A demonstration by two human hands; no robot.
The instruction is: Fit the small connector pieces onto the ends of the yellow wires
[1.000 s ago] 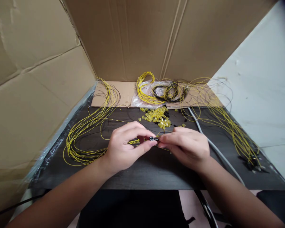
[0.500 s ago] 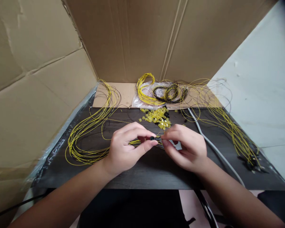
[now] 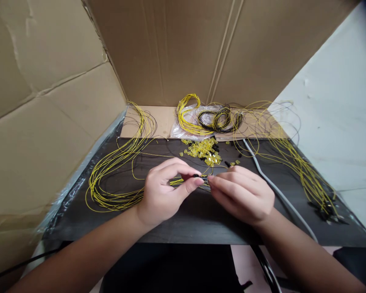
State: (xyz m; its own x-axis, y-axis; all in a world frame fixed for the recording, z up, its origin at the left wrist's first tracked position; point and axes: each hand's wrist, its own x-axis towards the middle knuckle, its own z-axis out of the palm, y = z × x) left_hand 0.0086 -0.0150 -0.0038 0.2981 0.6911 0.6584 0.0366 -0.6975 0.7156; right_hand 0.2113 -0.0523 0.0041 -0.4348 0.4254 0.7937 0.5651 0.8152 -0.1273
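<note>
Between thumb and fingertips, my left hand [image 3: 169, 189] pinches a small black connector housing [image 3: 197, 176] above the middle of the dark tabletop. My right hand [image 3: 242, 193] has its fingers closed at the other end of that piece, on a thin dark part or wire end too small to make out. Behind and below my left hand runs a bundle of yellow and black wires [image 3: 110, 201], curving round to the left. Just beyond the fingertips lies a pile of clear yellow plastic pieces [image 3: 203, 149] mixed with small black parts.
Coiled yellow wire [image 3: 180, 116] and coiled black wire [image 3: 221, 120] lie on a plastic bag at the back. More yellow wires [image 3: 305, 175] with black ends spread at right. A grey cable [image 3: 273, 187] crosses the table [image 3: 186, 228]. Cardboard walls [image 3: 171, 49] stand behind and left.
My right hand has turned over, its fingers now closer together and its back more in view. The black connector housing has tilted slightly in my left fingers.
</note>
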